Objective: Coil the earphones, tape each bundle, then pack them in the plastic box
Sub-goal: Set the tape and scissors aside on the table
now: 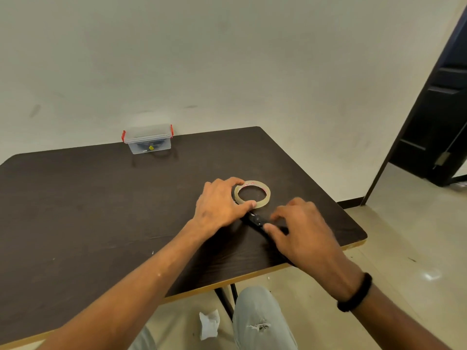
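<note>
A roll of clear tape lies flat on the dark table. My left hand grips the roll's left rim between thumb and fingers. Just in front of the roll lies a small black object; I cannot tell whether it is an earphone bundle. My right hand is over its right end, with the thumb on it and blurred, curled fingers above it. The clear plastic box with red latches stands lidded at the table's far edge, with dark earphones inside.
The wall runs right behind the box. The table's right edge is close to my right hand, with bare floor beyond and a dark door at the far right. My knee and a crumpled white scrap are below the front edge.
</note>
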{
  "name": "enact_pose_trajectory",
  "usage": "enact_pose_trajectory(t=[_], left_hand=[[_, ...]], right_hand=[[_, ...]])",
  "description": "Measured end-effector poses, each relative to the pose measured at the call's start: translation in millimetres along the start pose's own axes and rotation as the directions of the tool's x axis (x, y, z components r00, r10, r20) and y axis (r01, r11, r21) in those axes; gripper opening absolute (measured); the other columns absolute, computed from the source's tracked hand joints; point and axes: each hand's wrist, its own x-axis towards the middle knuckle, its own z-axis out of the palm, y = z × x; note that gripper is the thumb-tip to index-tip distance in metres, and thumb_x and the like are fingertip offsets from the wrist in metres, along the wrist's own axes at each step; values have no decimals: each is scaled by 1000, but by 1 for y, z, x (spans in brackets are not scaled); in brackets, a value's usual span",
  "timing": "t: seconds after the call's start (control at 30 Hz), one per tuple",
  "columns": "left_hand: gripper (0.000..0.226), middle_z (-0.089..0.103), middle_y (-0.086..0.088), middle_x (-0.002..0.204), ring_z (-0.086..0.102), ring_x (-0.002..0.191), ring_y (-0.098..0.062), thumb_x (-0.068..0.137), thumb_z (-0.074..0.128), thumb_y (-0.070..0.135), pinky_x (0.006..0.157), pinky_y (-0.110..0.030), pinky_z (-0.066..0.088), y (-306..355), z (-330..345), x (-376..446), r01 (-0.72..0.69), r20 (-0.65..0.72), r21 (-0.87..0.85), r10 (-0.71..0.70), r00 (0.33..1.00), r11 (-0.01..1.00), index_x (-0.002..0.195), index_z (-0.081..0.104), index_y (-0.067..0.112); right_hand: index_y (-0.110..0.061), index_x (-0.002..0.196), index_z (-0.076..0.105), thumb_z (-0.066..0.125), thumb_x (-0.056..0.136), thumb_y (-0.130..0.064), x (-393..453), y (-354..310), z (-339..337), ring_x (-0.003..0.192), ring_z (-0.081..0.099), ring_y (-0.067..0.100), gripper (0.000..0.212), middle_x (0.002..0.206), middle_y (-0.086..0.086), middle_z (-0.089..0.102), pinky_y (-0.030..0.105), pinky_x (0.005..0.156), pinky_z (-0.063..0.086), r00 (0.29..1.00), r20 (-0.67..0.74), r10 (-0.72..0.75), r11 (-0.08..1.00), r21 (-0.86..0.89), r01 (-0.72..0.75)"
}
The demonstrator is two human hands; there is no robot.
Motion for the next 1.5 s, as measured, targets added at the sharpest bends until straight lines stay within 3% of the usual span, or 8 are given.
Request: enact_pose_trajectory(t=[0.13,0.4,0.53,0.7,0.83,1.13,1.27,1.5], left_hand=[[69,66,1,127,53,129,-24,73,79,68,100,-49,54,2,7,6,17,-27,8,-17,999,1000,133,63,39],[72,71,9,120,53,126,-17,70,85,64,101,-40,53,-6,11,8,4,-56,-133,-12,998,991,132,65,34],[72,71,11,119,54,127,-16,69,86,62,100,-39,52,-9,14,14,4,-58,-174,-14,998,985,131,65,33],[75,72,10,121,56,128,-15,68,87,61,103,-42,52,-9,18,22,7,-51,-198,-18,999,980,133,64,32],[75,71,8,125,55,130,-18,73,87,54,109,-44,49,-8,21,31,-4,-21,-219,-1,1000,976,139,60,32],[75,68,5,133,60,126,-17,87,70,65,113,-43,46,-28,-8,48,93,116,-356,-55,992,930,151,43,37],[116,63,12,138,43,136,-20,63,81,75,113,-47,32,-17,14,33,-22,57,-119,29,998,993,157,19,49],[122,65,15,129,45,130,-19,63,83,71,96,-37,22,6,39,44,5,-58,-114,-12,998,993,156,7,52]], right_hand=[[-28,108,75,73,97,-43,-12,17,-13,91,67,12,19,99,-6,70,36,83,62,982,176,69,997,-32,-64],[-34,112,60,81,87,-28,8,19,-24,98,64,20,33,108,-5,67,41,86,61,969,246,-8,992,-123,39],[-37,100,67,86,75,-24,27,32,-34,83,67,10,35,95,-11,69,27,71,58,950,313,-14,997,80,-12],[-29,110,79,94,79,-21,39,45,-40,86,78,14,36,95,-3,80,41,85,66,885,456,-95,953,297,-50],[-31,108,77,96,74,-19,33,65,-42,83,80,13,40,92,-6,82,27,74,66,853,490,-181,910,413,-44],[-34,92,84,92,58,-41,25,129,-66,83,81,16,36,89,-2,83,23,67,64,983,158,90,771,614,-169],[-21,98,83,93,78,-28,46,107,-20,78,75,21,24,83,0,78,41,79,64,956,-97,276,866,458,-203],[-24,106,78,78,88,-39,74,74,1,94,72,31,23,96,4,77,46,85,61,927,-217,306,952,89,-293]])
